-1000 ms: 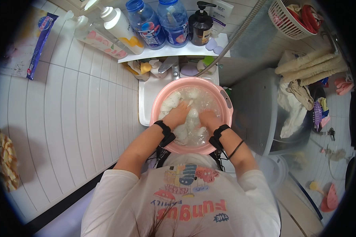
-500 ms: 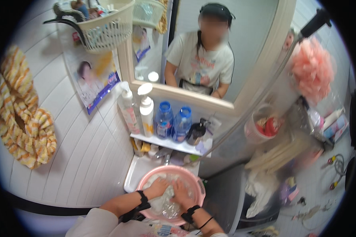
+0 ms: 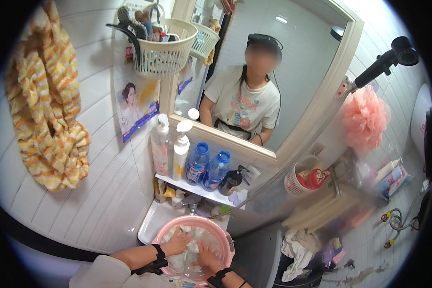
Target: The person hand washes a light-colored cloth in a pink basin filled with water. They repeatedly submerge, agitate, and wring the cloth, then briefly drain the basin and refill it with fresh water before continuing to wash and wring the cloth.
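Water and white cloth (image 3: pixel 179 262) fill a pink plastic basin (image 3: pixel 227 238). My left hand (image 3: pixel 176 243) lies on the cloth in the left half of the basin, its fingers spread. To the right of it, my right hand (image 3: pixel 207 255) reaches into the water with fingers apart, touching or just beside the cloth; its fingertips are partly under water. Neither hand grips anything that I can see. Black bands circle both wrists.
The basin sits on a white sink (image 3: pixel 148 225) below a faucet (image 3: pixel 192 207). A narrow shelf (image 3: pixel 177 184) above carries pump bottles and two blue bottles (image 3: pixel 197 164). A mirror (image 3: pixel 302 86) hangs behind. Right stands a grey tub (image 3: pixel 259 249) with clothes (image 3: pixel 300 247); a shower hose (image 3: pixel 300 161) crosses over.
The view has tilted upward and shifted, so the whole scene sits differently. My fingers are spread wider on the cloth, and my right hand has come slightly nearer to me within the basin.
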`<state>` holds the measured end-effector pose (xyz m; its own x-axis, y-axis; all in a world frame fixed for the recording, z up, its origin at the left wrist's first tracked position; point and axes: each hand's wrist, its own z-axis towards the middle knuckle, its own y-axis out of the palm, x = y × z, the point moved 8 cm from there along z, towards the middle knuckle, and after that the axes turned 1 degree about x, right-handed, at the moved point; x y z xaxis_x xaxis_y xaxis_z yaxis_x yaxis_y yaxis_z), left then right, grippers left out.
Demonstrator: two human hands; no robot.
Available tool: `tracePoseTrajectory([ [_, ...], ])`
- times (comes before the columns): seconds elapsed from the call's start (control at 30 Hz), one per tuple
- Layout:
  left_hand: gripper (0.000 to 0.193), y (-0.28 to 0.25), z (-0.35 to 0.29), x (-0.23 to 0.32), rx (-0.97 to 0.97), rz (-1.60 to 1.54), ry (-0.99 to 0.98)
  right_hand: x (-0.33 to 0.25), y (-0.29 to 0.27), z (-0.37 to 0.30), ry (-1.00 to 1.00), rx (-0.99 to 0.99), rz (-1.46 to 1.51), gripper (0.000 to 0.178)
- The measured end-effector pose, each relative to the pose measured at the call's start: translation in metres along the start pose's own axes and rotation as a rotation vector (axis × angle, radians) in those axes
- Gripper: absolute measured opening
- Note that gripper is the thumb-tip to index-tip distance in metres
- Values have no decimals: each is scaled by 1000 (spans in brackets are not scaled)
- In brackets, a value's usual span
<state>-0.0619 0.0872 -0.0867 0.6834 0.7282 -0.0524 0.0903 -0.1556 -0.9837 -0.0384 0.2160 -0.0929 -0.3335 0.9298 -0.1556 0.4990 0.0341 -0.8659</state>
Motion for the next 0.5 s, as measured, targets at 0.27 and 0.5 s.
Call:
tracePoseTrajectory([
  [0.27, 60, 14, 20, -2, -164, -211, 65, 28, 64, 41, -57, -292, 75, 66],
  [0.5, 63, -28, 26, 1, -5, -258, -64, -5, -63, -8, -144, 510, 237, 85],
])
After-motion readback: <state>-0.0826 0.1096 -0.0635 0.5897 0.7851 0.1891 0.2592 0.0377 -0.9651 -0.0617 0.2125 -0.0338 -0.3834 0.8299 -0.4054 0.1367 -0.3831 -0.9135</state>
